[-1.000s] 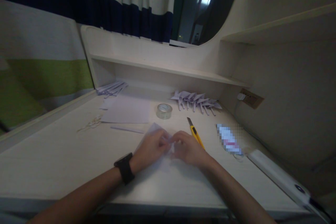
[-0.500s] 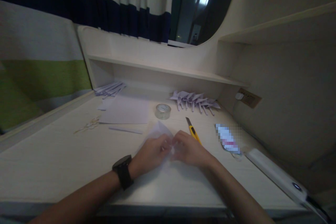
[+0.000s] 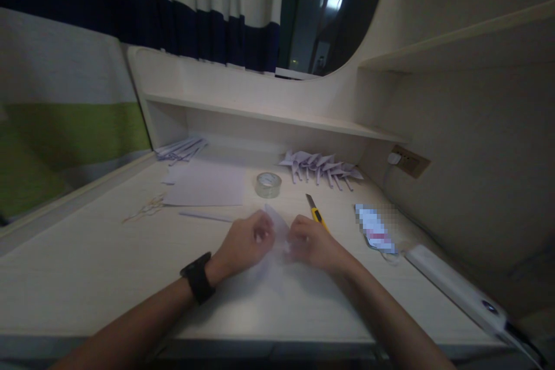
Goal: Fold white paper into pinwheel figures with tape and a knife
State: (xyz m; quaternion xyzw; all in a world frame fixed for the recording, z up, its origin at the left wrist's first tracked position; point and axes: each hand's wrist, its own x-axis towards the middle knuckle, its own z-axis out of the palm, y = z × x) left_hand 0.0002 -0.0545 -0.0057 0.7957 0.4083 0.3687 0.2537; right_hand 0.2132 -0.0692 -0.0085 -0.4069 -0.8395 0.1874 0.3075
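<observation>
Head view: at lower centre of the frame, the left hand [image 3: 243, 244] and the right hand [image 3: 313, 244] meet over a sheet of white paper [image 3: 277, 224] lying on the pale table [image 3: 87, 266]. Each hand's grip is pinched together on the paper, whose pointed corner rises between the knuckles; the rest of the sheet spreads flat toward the near edge of the table. A black wristwatch [image 3: 197, 277] sits on the left wrist.

Just right of the right hand lies a yellow utility knife [image 3: 315, 212], angled up and to the left. Beyond the hands, at mid-frame, a roll of clear tape [image 3: 268, 184] stands alone, with a flat stack of paper sheets [image 3: 206, 189] to its left and a thin paper strip [image 3: 206, 217] below that stack. A row of folded paper figures [image 3: 321, 166] lines the back of the table under the low shelf [image 3: 269, 115]; more folded pieces [image 3: 180, 148] lie at the upper left corner.

The left half of the table is open surface out to its raised left edge. At lower right, a white bar-shaped device [image 3: 455, 289] lies along the table's right edge.
</observation>
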